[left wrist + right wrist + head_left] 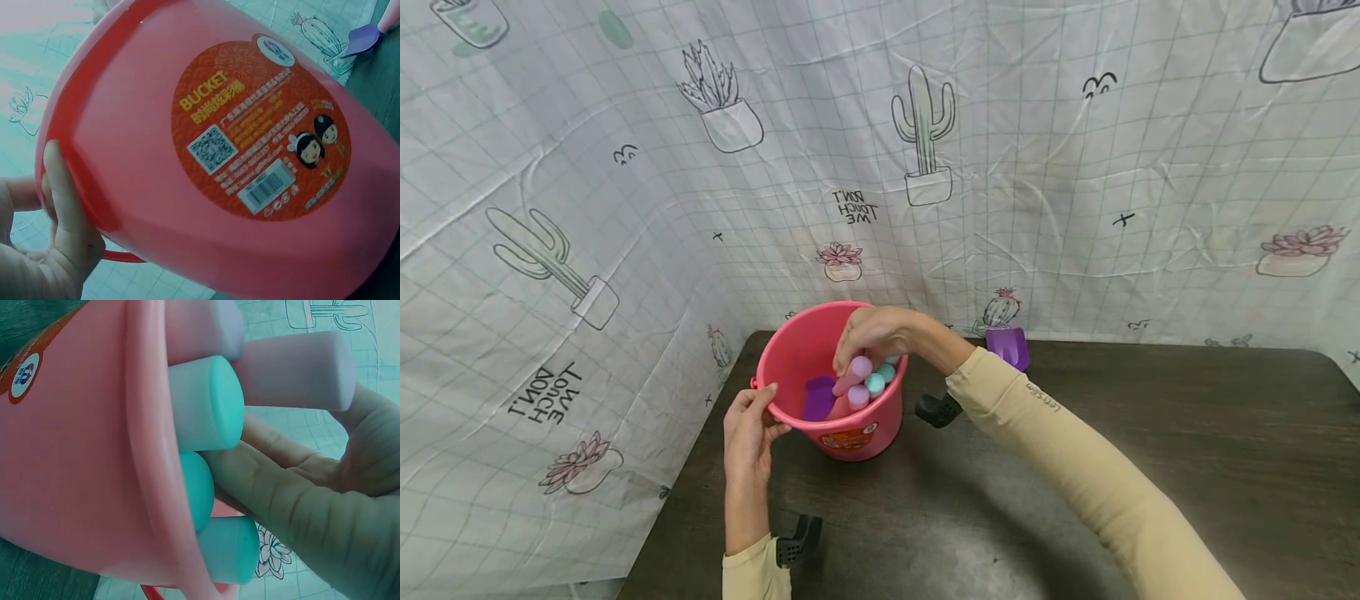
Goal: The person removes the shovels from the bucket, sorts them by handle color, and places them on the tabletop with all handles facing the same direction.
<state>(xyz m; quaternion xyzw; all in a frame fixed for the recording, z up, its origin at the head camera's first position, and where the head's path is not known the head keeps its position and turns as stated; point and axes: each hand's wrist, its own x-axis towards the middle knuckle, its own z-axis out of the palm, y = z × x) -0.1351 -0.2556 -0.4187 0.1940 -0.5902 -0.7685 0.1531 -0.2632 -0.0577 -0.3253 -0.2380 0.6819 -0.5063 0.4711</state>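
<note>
A pink plastic bucket (891, 408) stands tilted on the dark table. My left hand (751, 425) grips its rim at the left side, thumb over the edge. My right hand (874, 332) reaches over the far rim and holds a pink handle with a lilac end (861, 367), its lower part inside the bucket. Close by, a second lilac-ended handle (858, 396) and several turquoise-ended handles (226, 403) poke up along the rim. A purple shovel blade (818, 398) lies inside the bucket; which handle it belongs to cannot be told.
Behind the bucket, another purple toy shovel (1007, 348) with a pink handle rests near the table's back edge. A patterned cloth (1037, 167) hangs along the back and left of the table (1075, 433). Black camera mounts (799, 540) sit at both wrists.
</note>
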